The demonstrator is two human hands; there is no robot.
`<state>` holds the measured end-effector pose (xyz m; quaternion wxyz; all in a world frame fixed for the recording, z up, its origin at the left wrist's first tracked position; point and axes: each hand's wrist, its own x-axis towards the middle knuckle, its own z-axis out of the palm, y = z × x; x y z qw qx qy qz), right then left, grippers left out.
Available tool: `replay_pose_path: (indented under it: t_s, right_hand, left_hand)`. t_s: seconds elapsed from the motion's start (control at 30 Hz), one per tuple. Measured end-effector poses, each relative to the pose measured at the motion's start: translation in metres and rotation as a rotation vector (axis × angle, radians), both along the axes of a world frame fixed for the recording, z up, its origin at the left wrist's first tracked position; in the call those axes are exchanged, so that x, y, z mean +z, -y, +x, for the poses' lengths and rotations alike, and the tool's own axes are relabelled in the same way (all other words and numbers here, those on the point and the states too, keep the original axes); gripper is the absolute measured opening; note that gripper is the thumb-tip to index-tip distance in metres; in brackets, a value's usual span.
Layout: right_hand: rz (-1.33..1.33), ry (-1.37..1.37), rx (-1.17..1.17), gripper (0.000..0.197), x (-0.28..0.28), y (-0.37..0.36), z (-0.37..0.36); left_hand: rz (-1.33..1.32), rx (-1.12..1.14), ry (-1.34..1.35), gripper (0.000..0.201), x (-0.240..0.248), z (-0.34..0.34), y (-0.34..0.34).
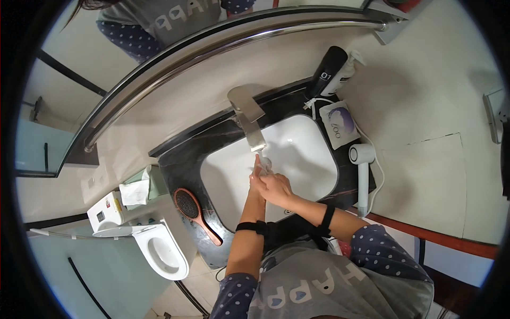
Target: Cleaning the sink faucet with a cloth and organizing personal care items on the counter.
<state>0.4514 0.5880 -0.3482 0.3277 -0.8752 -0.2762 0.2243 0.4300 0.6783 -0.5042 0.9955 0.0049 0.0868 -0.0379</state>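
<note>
My two hands meet over the white basin (313,139), just below the spout of the metal tap (249,123). Clear water runs from the spout onto them. My left hand (255,174) points toward the tap with at least one finger stretched out. Across it lies my right hand (276,189), its fingers bent around the left hand and touching it. Part of the left hand is hidden beneath the right. Neither hand shows any tool or other object in it.
On the dark counter, a hairbrush (192,208) lies left. A hair dryer (362,170), a white-purple packet (340,124), a black bottle (328,70) and a pump bottle (342,74) line the right. A chrome rail (239,37) curves behind; a toilet (163,252) stands left.
</note>
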Motion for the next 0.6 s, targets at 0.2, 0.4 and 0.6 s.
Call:
replay_pose_path:
  t_s: [0.2,0.4,0.6]
  right_hand:
    - [-0.001,-0.075,-0.55,0.054,-0.028,0.022,0.071]
    - [-0.001,0.057,-0.293,0.053,-0.028,-0.005,0.032]
    - [0.622,-0.897,-0.717,0.049,-0.074,0.015,0.096]
  left_hand:
    - [0.542,-0.165,-0.656,0.04,0.122,0.05,0.051]
    - [0.379,-0.134,-0.552,0.059,0.084,0.021,0.008]
    - [0.118,-0.138,-0.474,0.044,0.151,0.032,0.009]
